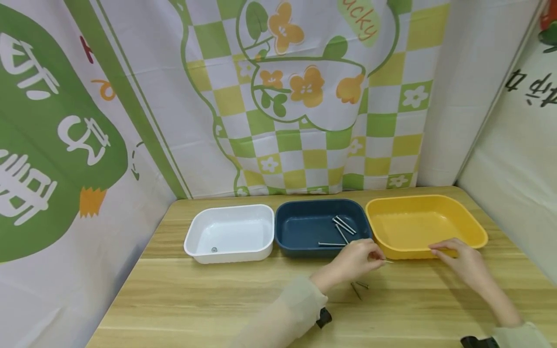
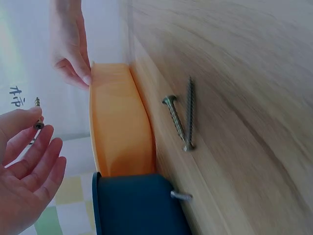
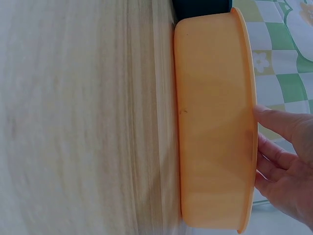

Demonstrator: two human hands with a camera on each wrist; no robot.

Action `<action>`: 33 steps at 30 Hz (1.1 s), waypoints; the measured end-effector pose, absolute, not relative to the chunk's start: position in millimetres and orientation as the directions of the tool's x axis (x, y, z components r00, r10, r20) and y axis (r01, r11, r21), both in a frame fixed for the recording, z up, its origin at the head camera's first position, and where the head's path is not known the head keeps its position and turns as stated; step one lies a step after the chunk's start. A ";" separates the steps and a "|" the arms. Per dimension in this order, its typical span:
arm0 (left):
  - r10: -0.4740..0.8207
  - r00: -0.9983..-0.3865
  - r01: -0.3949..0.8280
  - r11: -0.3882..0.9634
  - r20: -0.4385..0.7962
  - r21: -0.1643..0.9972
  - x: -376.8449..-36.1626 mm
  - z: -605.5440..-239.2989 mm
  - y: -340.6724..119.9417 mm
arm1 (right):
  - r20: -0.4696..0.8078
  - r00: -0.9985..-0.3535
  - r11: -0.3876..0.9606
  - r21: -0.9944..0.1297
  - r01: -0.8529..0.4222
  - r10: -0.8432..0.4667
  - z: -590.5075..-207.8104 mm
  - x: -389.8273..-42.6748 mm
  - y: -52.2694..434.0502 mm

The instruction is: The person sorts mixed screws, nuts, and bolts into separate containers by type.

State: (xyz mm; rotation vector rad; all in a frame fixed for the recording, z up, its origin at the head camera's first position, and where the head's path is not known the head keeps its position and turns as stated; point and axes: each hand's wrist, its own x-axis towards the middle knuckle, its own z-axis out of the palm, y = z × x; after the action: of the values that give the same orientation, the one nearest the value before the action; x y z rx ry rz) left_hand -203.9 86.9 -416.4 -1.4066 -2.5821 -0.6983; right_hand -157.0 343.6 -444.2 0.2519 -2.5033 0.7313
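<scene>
Nails (image 1: pixel 341 231) lie in the dark blue plastic tray (image 1: pixel 300 244), two screws (image 2: pixel 182 117) wait on the wooden table (image 1: pixel 217 299), the left hand (image 1: pixel 354 261) pinches one small screw (image 2: pixel 38 113), and the right hand (image 1: pixel 461 258) rests loose fingers on the empty yellow plastic tray (image 1: pixel 461 212).

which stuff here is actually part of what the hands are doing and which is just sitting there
In use:
left hand pinching a screw
right hand touching the yellow tray rim
two loose screws on the table
blue tray holding nails

Lying about:
white tray
patterned cloth backdrop

White tray (image 1: pixel 229 233): small object inside, too small for me to identify.
My right hand (image 3: pixel 286 169): cut off by frame edge.
</scene>
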 end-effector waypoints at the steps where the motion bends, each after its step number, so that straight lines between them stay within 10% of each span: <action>1: 0.759 -0.565 0.818 0.466 0.324 0.336 -203.9 -416.5 89.0 | 0.522 -0.853 0.836 -0.452 -0.309 -0.033 -444.1 -156.9 343.6; 33: 0.564 -0.747 0.663 0.595 0.352 0.453 -222.8 -433.2 132.7 | 0.505 -0.862 0.845 -0.447 -0.294 -0.033 -441.9 -155.0 343.2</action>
State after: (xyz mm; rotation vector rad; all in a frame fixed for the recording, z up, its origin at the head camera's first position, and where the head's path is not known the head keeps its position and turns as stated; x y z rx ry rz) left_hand -222.8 132.7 -433.2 -1.0285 -2.6490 -0.8598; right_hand -155.0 343.2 -441.9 0.2400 -2.5304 0.7208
